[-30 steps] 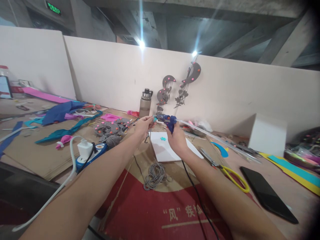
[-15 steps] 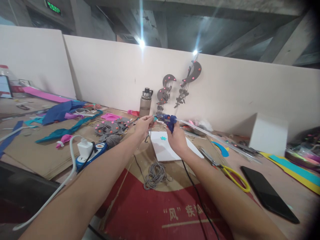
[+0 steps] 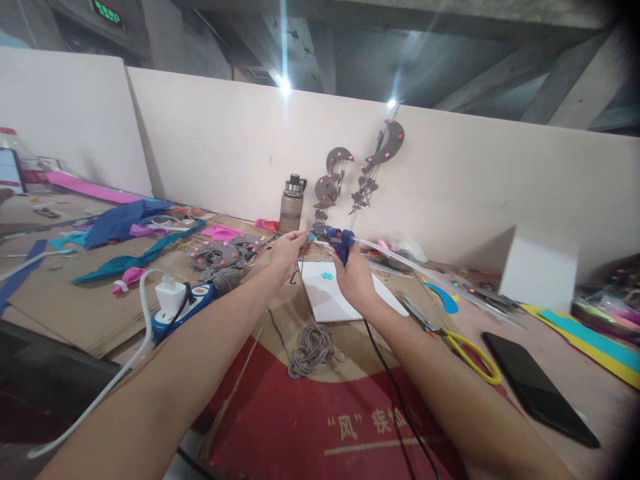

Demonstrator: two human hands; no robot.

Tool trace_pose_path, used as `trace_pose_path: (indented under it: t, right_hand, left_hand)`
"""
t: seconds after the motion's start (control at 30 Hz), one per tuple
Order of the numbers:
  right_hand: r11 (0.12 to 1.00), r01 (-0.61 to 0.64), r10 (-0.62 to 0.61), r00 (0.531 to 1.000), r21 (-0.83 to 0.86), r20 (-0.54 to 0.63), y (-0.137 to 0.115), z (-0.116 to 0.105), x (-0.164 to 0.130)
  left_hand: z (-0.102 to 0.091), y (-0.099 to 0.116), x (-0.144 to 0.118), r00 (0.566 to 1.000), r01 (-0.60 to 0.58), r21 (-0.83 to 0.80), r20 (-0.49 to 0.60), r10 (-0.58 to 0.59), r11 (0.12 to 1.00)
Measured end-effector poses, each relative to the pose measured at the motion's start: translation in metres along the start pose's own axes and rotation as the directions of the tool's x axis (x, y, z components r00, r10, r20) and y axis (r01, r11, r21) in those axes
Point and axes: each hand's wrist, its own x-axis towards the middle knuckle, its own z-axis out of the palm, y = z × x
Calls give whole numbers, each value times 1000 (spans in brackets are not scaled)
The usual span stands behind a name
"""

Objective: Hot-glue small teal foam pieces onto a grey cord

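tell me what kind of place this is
Probably a craft workbench in a bare, unfinished concrete building. The right hand holds a blue glue gun, felt scraps litter the cardboard-covered table, and finished grey moon hangings lean on the white partition.

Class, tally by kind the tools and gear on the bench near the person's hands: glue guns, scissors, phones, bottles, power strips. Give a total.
Glue gun, in the right hand: 1
Scissors: 1
Phone: 1
Bottle: 1
Power strip: 1
Total: 5
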Motion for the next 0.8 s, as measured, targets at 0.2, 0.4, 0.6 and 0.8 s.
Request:
trace_pose_path:
  t: [0.2, 0.4, 0.6, 0.8]
  right_hand:
    - [1000, -3, 3, 1000, -5, -2, 0, 0, 0]
    - [1000, 1, -1, 1000, -6, -2, 0, 1, 0]
    - [1000, 1, -1, 1000, -5, -1, -2, 0, 0]
    - [1000, -11, 11, 1000, 4, -1, -2, 0, 0]
  left_hand:
    - [-1, 0, 0, 1000, -1, 3, 0, 1, 1000]
    - [-3, 0, 2, 1000, -3, -17, 8, 3, 1000]
    - [-1, 0, 0, 1000, 4, -15, 0, -4, 1000]
    - [1, 0, -1, 1000, 5, -3, -2, -5, 1000]
